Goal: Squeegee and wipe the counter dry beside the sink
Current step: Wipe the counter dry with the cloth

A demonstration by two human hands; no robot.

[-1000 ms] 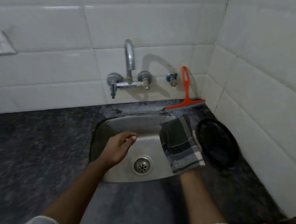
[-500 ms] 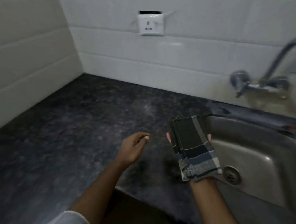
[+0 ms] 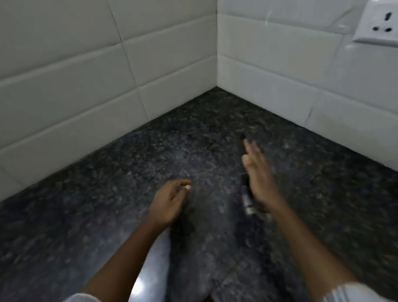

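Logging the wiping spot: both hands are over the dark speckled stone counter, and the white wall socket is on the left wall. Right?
No: the head view shows the white wall socket on the right wall. The left hand and right hand are indeed over the dark speckled stone counter.

Cloth (image 3: 247, 199) — blurred, mostly behind right hand (image 3: 259, 178)

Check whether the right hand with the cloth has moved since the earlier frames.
Yes. The right hand, the cloth seen edge-on against its palm, was over the sink; now it is over bare counter, left of the wall socket, toward the tiled corner.
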